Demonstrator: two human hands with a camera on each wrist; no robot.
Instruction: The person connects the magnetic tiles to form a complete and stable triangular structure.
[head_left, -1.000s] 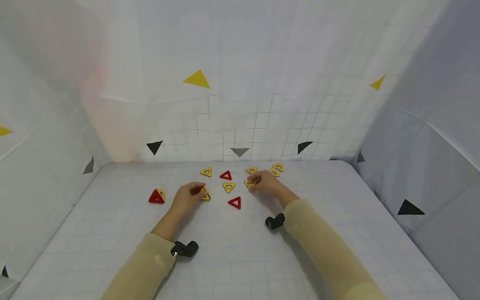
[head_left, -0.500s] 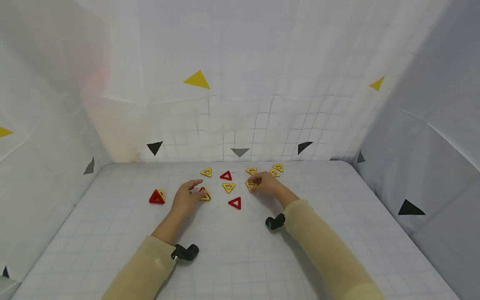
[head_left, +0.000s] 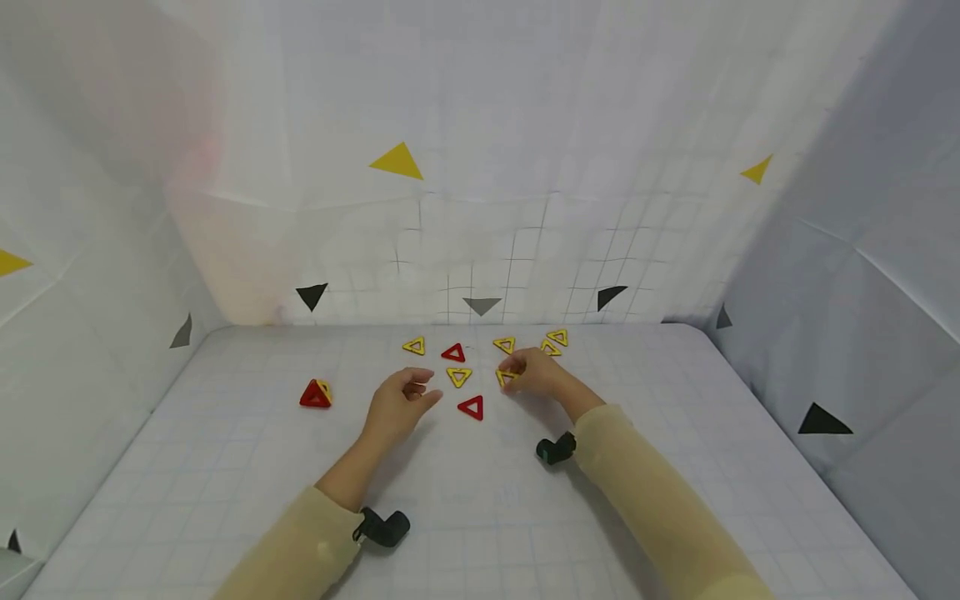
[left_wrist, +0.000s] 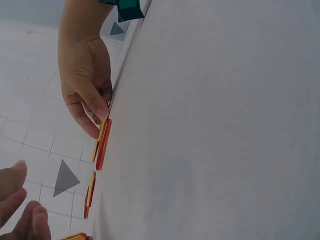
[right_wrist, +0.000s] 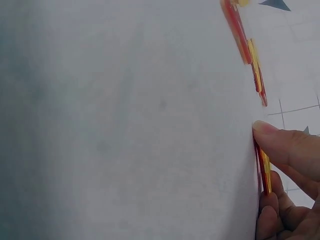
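In the head view my left hand (head_left: 397,407) is over the table, fingers bent loosely and thumb apart from them. Its fingertips (left_wrist: 35,215) in the left wrist view have no piece visible between them. A yellow triangular magnetic tile (head_left: 459,377) lies just right of it, and a red triangular tile (head_left: 472,407) lies lower. My right hand (head_left: 534,372) pinches a yellow triangular tile (head_left: 505,379) between thumb and fingers. From the right wrist view that tile (right_wrist: 265,172) appears edge-on under the thumb, close to the table. The piece formerly beside the left hand is hidden.
A red and yellow triangular piece (head_left: 316,394) sits at the left. Toward the back lie a yellow tile (head_left: 415,346), a red tile (head_left: 453,353) and several more yellow tiles (head_left: 557,337). White sheets (head_left: 480,167) rise behind and beside the table.
My left hand has let its fingers spread and moved right, covering where a yellow tile was. The right hand has drawn its yellow tile slightly toward me and to the right.
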